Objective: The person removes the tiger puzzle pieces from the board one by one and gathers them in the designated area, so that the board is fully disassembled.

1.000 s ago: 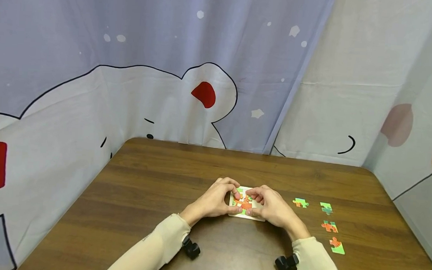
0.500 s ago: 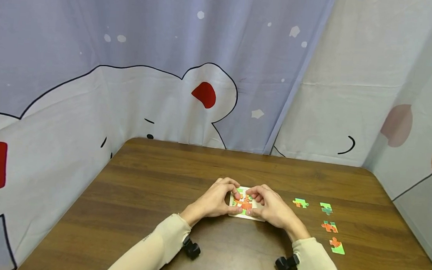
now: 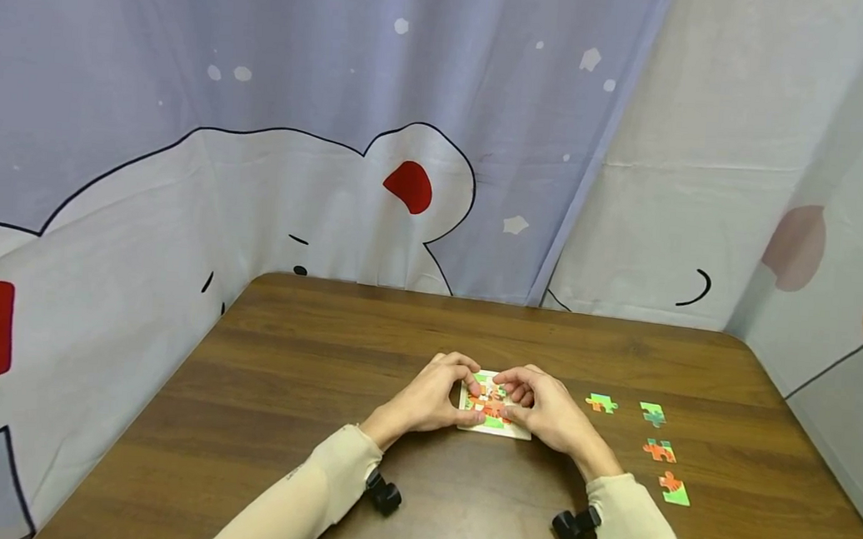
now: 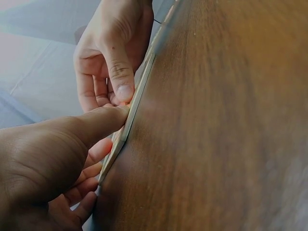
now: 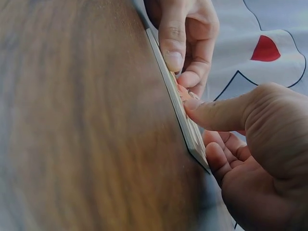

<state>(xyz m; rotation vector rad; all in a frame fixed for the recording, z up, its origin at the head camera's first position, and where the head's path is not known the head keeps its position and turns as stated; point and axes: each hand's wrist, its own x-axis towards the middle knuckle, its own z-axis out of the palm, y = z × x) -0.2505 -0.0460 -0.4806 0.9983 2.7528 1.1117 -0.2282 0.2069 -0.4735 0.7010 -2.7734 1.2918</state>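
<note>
A small pale puzzle board lies flat on the table, with orange and green jigsaw pieces set inside its frame. My left hand grips the board from the left, thumb along the near edge and fingers curled over the far part. From the right, my right hand pinches a jigsaw piece on the board between thumb and fingers. In the right wrist view, the right thumb rests on an orange piece. Both wrist views see the board edge-on, so the piece's outline is hidden.
Several loose jigsaw pieces lie to the right on the brown wooden table: one green and orange piece, a green and teal piece, an orange piece, and another. A patterned curtain hangs behind the table.
My right thumb has shifted up and right from the board's near edge, uncovering more of the lower pieces. The left hand and the loose pieces stay where they were.
</note>
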